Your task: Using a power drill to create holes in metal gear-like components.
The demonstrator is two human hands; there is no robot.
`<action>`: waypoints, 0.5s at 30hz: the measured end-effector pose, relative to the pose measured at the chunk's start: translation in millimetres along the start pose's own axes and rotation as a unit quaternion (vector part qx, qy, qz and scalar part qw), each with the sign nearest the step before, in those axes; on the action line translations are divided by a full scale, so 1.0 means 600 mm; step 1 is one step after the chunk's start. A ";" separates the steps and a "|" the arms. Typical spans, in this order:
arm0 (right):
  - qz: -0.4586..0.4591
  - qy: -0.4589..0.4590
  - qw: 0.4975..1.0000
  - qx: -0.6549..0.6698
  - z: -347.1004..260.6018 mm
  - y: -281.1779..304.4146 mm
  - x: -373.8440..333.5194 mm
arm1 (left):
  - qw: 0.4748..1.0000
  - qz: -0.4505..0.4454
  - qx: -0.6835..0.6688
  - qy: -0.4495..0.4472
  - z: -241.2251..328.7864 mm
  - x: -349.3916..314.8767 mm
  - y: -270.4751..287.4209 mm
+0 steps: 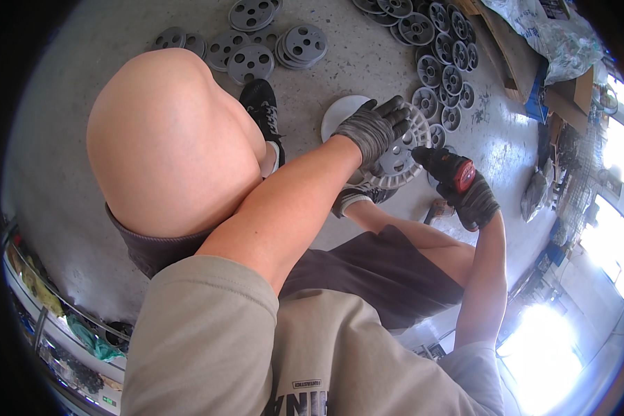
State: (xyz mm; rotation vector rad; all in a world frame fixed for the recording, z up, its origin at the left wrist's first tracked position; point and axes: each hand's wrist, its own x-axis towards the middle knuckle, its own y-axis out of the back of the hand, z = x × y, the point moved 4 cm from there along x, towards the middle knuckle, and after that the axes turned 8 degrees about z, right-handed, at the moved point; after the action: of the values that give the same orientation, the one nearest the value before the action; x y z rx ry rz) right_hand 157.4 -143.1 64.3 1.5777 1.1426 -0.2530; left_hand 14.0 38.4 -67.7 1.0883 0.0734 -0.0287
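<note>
My left hand (371, 132), in a dark grey glove, rests across a pale slotted plastic ring (423, 132), its fingers bent over the far rim. Inside the ring lies a grey disc with round holes (395, 161). A plain white round disc (336, 116) shows beside my left hand, partly under it. My right hand (477, 202), also gloved, is closed around the handle of a black and red cordless drill (451, 168). The drill's nose points left, at the ring's right edge; whether its tip touches is too small to tell.
Stacks of grey holed discs (301, 45) lie on the concrete floor ahead, with many grey spoked wheels (430, 69) at the far right. Cardboard (572, 97) and plastic bags (568, 45) stand beyond them. My shoes (260, 107) flank the work, and shelving (41, 326) is at the left.
</note>
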 end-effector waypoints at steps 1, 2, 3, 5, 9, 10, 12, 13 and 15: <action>-0.001 0.004 1.000 -0.008 0.006 0.000 0.003 | 1.000 0.018 0.013 0.001 -0.001 0.002 -0.008; -0.002 0.009 1.000 -0.015 0.008 -0.001 0.005 | 0.999 0.037 0.025 0.001 -0.003 0.003 -0.015; -0.001 0.008 1.000 -0.015 0.007 0.000 0.005 | 0.999 0.037 0.025 0.000 -0.002 0.004 -0.011; -0.005 -0.013 0.999 -0.036 0.005 0.001 0.002 | 1.000 0.017 0.010 -0.003 0.001 0.003 -0.004; -0.011 0.011 0.999 0.030 -0.014 -0.001 -0.002 | 1.000 0.013 0.000 -0.002 0.000 0.000 0.008; -0.013 0.012 1.000 0.026 -0.013 -0.001 -0.002 | 1.000 0.011 0.003 -0.004 0.000 0.000 0.009; -0.014 0.013 1.000 0.022 -0.010 -0.001 -0.001 | 1.000 0.009 0.006 -0.006 0.001 -0.001 0.015; -0.014 0.011 0.999 0.031 -0.007 -0.001 -0.001 | 1.000 0.003 -0.004 -0.007 0.002 -0.002 0.019; -0.015 0.009 0.999 0.040 -0.007 -0.001 0.000 | 1.000 -0.004 -0.013 -0.007 0.002 -0.002 0.020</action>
State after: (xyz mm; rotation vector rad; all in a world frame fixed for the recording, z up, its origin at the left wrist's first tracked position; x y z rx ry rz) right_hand 155.2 -139.8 65.3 1.6373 1.1834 -0.3069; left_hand 13.2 43.0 -56.7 1.0614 0.0660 -0.0416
